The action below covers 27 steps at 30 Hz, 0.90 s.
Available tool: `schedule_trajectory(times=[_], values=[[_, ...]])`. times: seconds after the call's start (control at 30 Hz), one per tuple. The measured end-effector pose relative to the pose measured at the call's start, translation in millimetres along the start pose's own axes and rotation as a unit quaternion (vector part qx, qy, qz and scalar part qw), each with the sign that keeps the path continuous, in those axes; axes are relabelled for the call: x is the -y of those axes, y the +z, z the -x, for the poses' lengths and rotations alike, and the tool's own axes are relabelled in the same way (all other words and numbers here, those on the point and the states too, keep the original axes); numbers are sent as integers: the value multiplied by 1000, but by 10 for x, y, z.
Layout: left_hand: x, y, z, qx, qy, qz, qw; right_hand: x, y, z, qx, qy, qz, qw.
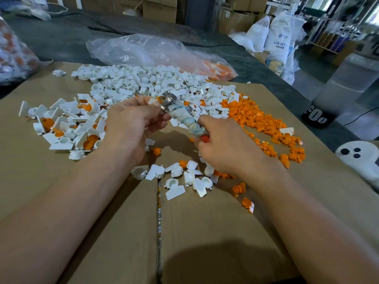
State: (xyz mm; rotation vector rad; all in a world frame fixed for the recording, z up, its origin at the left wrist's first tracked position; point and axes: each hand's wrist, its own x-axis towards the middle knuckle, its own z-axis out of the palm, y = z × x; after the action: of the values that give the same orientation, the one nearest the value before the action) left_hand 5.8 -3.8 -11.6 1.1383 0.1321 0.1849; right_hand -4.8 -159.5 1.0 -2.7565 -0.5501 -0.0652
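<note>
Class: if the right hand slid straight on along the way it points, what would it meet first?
Probably the left hand, pinching the tool at its metal head; beyond lies the white pile, though depth is unclear.

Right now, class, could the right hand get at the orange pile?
Probably yes: the orange pile lies close beside the right hand, nothing between, but that hand grips the tool.

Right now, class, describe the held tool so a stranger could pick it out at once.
Find the cardboard sheet strewn with white pieces and orange pieces. Over its middle, the left hand and right hand hold one tool. Unlike the plastic around it, it has a metal head, a cloth-wrapped shaft and a red end.
</note>
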Motion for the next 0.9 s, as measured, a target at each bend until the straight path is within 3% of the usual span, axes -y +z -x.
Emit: schedule_trajectory(times=[0.2,0.37,0.43,0.6,0.77,0.9], values=[[-38,-11,-9,14,14,-11,1000,-165,-90,-43,-92,38,18,995],[-101,-67,-68,-41,114,-145,982,-423,-145,-92,-122,123,32,984],[-92,-115,-91,-55,170,-221,959,-518,-167,-107,-117,149,44,981],[-105,-260,-151,-107,272,-416,861,-674,-240,-116,-112,196,50,973],[-175,-338,-197,-170,257,-482,820,-828,-301,-108,-105,248,27,963],[-132,-442,-300,-179,217,-515,810,-944,-328,-95,-88,291,12,953]])
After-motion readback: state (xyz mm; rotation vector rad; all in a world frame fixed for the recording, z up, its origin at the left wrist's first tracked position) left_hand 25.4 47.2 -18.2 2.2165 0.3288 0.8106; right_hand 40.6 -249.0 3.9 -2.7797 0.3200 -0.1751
